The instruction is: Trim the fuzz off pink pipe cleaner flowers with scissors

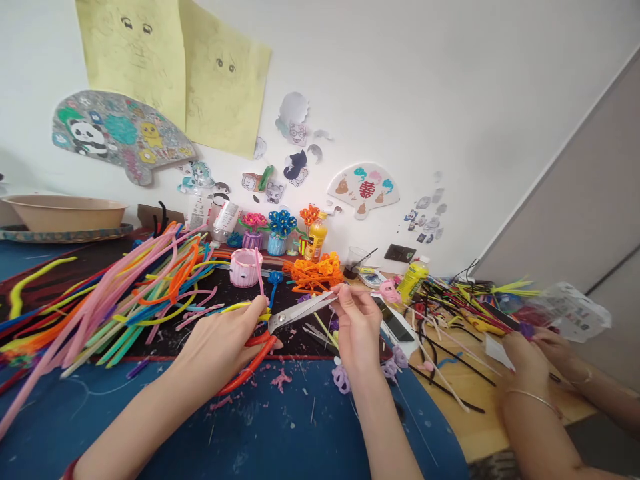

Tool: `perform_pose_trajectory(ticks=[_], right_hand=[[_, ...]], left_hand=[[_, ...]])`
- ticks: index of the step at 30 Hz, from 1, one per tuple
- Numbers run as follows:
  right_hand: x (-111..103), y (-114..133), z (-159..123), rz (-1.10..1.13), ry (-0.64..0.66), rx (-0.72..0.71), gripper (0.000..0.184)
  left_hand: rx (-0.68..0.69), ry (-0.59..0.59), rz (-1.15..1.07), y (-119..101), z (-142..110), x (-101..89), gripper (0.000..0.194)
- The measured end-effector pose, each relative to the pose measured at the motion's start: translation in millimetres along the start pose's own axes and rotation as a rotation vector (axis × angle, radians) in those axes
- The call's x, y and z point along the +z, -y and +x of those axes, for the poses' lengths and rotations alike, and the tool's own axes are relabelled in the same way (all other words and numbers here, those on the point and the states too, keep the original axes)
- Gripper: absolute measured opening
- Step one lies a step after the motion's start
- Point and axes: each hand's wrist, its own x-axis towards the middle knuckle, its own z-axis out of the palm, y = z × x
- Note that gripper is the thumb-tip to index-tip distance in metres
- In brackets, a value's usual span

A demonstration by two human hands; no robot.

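Observation:
My left hand (225,337) is closed around the orange-handled scissors (295,317), near the pivot. A pink pipe cleaner (259,270) sticks up by its thumb. The blades point right, slightly parted, and their tips meet the pinched fingers of my right hand (356,323); whatever those fingertips pinch is hidden. Just behind my left hand stand a pink striped pot (245,267) and a small blue pipe-cleaner flower (275,279). Lilac pipe-cleaner loops (341,379) lie beside my right wrist. Pink fuzz scraps (281,380) are scattered on the blue mat (280,433).
A large heap of coloured pipe cleaners (115,293) spreads on the left. Behind are orange pipe-cleaner pieces (315,272), finished flower pots (277,243) and bottles (317,237). A phone (395,320) lies to the right. Another person's hands (527,360) work at the wooden table (480,420).

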Motion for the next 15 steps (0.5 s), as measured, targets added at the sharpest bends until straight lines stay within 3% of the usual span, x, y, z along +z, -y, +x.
perform_pose_trajectory(ticks=[15], right_hand=[[-1.0,-1.6,0.5,-0.02,0.001,0.006,0.018]], left_hand=[[0.041,0.008,0.092,3.9,-1.3,3.7,0.033]])
